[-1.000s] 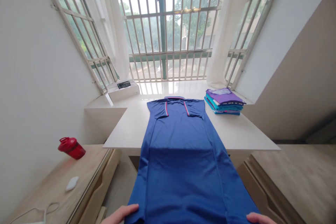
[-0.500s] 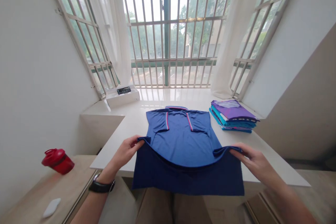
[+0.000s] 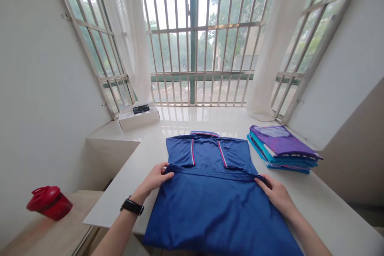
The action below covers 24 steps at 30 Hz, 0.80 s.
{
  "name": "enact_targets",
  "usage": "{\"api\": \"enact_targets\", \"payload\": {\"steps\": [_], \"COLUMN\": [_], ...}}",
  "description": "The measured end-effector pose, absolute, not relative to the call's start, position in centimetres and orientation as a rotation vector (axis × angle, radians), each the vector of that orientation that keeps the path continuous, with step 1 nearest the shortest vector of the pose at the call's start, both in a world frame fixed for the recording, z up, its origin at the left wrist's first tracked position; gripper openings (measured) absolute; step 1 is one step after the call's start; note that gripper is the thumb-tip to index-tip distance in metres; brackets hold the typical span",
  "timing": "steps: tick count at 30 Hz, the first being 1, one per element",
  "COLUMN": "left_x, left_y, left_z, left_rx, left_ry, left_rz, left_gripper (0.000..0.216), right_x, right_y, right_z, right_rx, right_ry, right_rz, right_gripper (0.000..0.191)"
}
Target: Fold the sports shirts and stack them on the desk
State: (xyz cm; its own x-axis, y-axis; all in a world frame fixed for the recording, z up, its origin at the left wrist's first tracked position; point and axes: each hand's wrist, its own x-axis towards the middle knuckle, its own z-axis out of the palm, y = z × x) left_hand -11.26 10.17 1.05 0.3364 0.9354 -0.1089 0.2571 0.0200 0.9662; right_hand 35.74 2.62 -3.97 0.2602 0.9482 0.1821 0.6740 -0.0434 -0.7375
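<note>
A blue shirt (image 3: 216,204) lies on the white table, its collar toward the window and both striped-cuff sleeves folded inward. The hem is turned up across the body, just below the cuffs, and the lower part drapes over the near table edge. On the left end of this hem my left hand (image 3: 158,175) pinches the fabric between thumb and fingers; a black watch is on that wrist. At the right end my right hand (image 3: 273,192) grips the hem the same way. The fingertips of both hands are partly hidden by cloth.
A stack of folded purple and teal clothes (image 3: 282,148) sits right of the shirt. A white box (image 3: 139,118) with a dark device on it stands by the window. At lower left, a red lidded cup (image 3: 50,203) rests on a beige surface. Barred windows (image 3: 192,48) rise behind the table.
Both hands have carried the hem away from me, toward the collar, and lowered it onto the shirt. The sagging hem is now nearly straight. My view has shifted slightly.
</note>
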Motion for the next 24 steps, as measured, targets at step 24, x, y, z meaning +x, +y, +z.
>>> {"api": "enact_targets", "payload": {"steps": [24], "left_x": [-10.3], "left_y": [4.5], "left_z": [6.5], "left_rx": [1.343], "left_ry": [0.797], "left_rz": [0.837], "left_gripper": [0.027], "right_x": [10.6], "right_y": [8.9], "right_z": [5.6], "right_rx": [-0.914], "right_ry": [-1.987], "right_rz": [0.971], "right_gripper": [0.017]}}
